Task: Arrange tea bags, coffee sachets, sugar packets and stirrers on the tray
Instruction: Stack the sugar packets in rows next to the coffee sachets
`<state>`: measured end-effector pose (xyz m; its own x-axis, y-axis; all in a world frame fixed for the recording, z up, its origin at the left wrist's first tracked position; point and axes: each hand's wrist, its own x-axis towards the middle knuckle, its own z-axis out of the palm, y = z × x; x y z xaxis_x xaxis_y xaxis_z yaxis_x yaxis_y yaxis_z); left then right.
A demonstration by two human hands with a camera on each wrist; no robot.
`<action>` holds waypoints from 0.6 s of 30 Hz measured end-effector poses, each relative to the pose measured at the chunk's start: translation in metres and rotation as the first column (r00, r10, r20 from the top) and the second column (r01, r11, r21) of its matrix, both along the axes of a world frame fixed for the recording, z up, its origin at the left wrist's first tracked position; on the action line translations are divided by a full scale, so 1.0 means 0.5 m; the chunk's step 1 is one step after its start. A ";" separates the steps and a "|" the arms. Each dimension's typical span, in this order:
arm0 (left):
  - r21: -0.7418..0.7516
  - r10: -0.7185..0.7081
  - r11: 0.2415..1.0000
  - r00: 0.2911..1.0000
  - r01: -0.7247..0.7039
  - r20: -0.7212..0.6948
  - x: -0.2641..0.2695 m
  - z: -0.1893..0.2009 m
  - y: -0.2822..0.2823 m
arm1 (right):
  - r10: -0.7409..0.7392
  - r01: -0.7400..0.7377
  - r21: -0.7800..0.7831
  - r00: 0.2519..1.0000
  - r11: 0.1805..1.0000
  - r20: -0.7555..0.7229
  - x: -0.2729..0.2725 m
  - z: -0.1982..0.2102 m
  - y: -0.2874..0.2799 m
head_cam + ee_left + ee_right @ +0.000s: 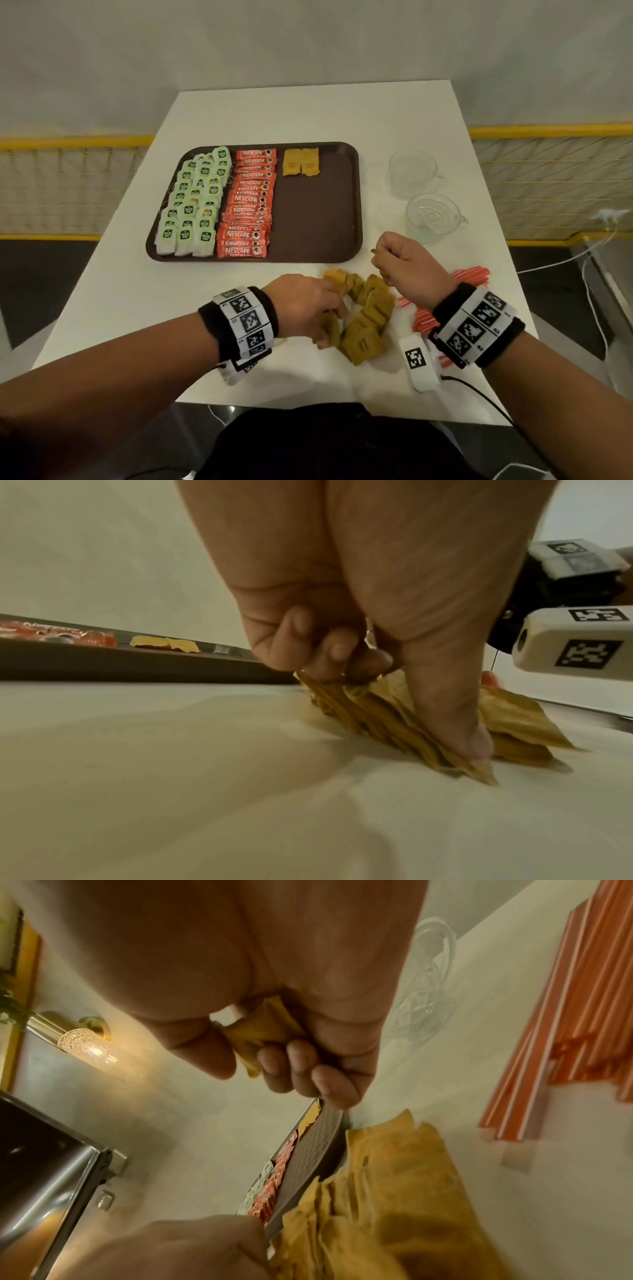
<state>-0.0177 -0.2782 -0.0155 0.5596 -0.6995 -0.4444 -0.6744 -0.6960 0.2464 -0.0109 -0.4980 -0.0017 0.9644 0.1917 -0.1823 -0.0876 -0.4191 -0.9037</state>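
The brown tray (pixel 318 219) holds rows of green-tagged tea bags (pixel 191 205), red coffee sachets (pixel 248 205) and two brown sugar packets (pixel 300 161). More sugar packets lie in a pile (pixel 368 317) on the table just in front of the tray. My left hand (pixel 308 305) grips a stack of these packets (pixel 369 718), standing them on edge on the table. My right hand (pixel 400 260) hovers above the pile, near the tray's front right corner, its fingers curled round one sugar packet (pixel 263 1034). Orange stirrers (pixel 469 279) lie under and behind my right wrist.
Two clear glass cups (pixel 412 174) (pixel 433 216) stand on the white table (pixel 308 113) to the right of the tray. A yellow-framed mesh barrier (pixel 548 178) runs behind the table. A white cable (pixel 596 308) hangs off the right side.
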 end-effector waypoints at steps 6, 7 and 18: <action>-0.096 0.035 0.995 0.999 -0.035 -0.003 -0.004 0.006 -0.003 | 0.157 -0.157 -0.041 0.987 0.987 0.008 -0.016 0.002 -0.004; -0.141 0.061 0.988 0.998 -0.062 -0.011 -0.001 0.011 0.000 | 0.200 -0.199 -0.055 0.980 0.978 0.012 -0.018 0.003 -0.005; -0.489 0.268 0.835 0.963 -0.251 -0.037 0.063 0.089 0.030 | 0.342 -0.302 -0.253 0.931 0.919 0.129 0.007 0.014 0.051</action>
